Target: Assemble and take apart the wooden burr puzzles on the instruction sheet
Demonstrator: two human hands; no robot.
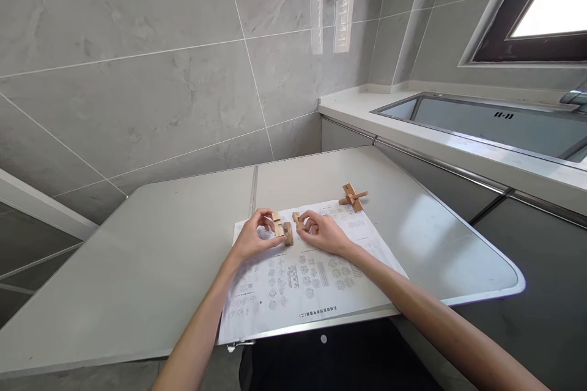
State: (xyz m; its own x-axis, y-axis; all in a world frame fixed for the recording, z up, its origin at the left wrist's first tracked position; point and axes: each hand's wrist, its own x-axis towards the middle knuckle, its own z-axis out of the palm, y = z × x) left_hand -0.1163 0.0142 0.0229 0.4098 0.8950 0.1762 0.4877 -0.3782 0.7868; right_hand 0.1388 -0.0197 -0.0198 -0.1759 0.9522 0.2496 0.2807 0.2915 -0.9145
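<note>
Between the thumb and fingers of my left hand (254, 237) are light notched wooden puzzle pieces (277, 224). A darker notched wooden block (288, 234) stands just right of them, close to my left thumb tip; whether it is held too I cannot tell. My right hand (324, 233) pinches another small wooden puzzle piece (297, 219), partly covered by my fingers. Both hands are over a printed instruction sheet (293, 299) with rows of small line diagrams. At the sheet's far right corner lies a wooden cluster (353, 197) of crossed pieces.
The white folding table (151, 275) has a seam and a metal-trimmed edge. Along the right runs a counter (348, 107) with a sink (495, 125) and cabinets below. A grey tiled wall (160, 91) rises behind the table, and a window (550, 6) is at upper right.
</note>
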